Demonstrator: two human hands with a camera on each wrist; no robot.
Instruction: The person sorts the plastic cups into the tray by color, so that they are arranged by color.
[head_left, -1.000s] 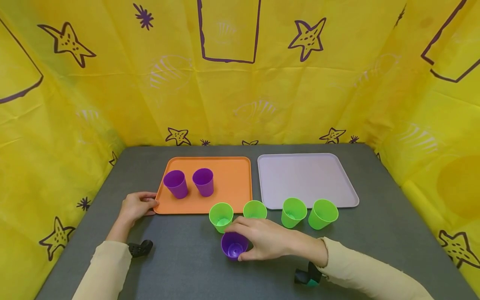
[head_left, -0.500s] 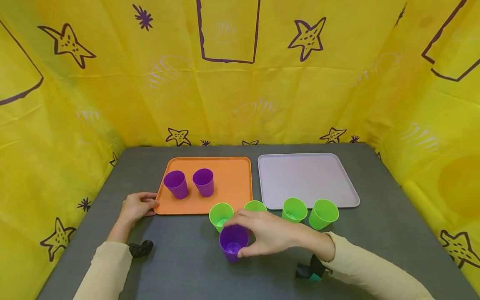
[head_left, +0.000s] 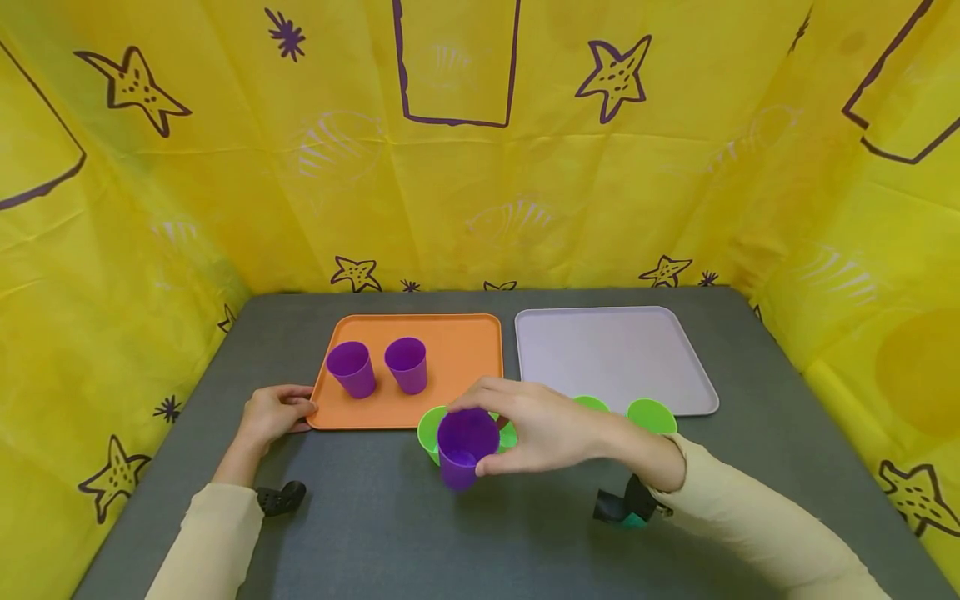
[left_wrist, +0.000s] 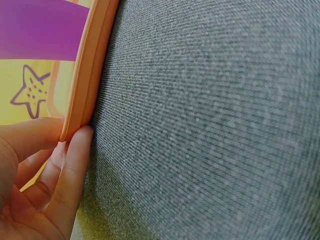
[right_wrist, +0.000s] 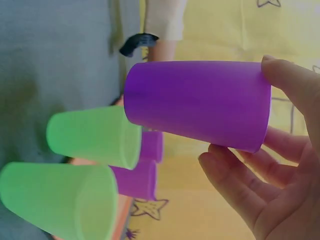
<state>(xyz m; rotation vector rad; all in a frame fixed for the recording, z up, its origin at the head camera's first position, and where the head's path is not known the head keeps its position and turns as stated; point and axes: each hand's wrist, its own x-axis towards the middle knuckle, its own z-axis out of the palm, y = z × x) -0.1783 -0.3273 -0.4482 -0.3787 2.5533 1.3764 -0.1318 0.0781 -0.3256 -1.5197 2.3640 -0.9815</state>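
Note:
My right hand (head_left: 543, 425) grips a purple cup (head_left: 465, 454) near its rim, thumb on one side and fingers on the other. Seen from the right wrist, this cup (right_wrist: 195, 102) is off the table, above the green cups. At the left, my left hand (head_left: 273, 414) pinches the near left corner of the orange tray (head_left: 461, 367); the left wrist view has thumb and fingertips on the tray's rim (left_wrist: 85, 85). Two purple cups (head_left: 352, 371) (head_left: 408, 367) stand upright on that tray. Several green cups (head_left: 429, 433) (head_left: 651, 414) stand along its front, partly hidden by my right hand and the held cup.
A pale lilac tray (head_left: 611, 354) lies to the right of the orange one, with nothing on it. Both rest on a grey cloth-covered table (head_left: 360, 533). Yellow patterned fabric (head_left: 480, 183) encloses the back and sides.
The right hand has raised the purple cup from the table and carried it forward, over the green cups. My left hand has stayed at the tray's corner.

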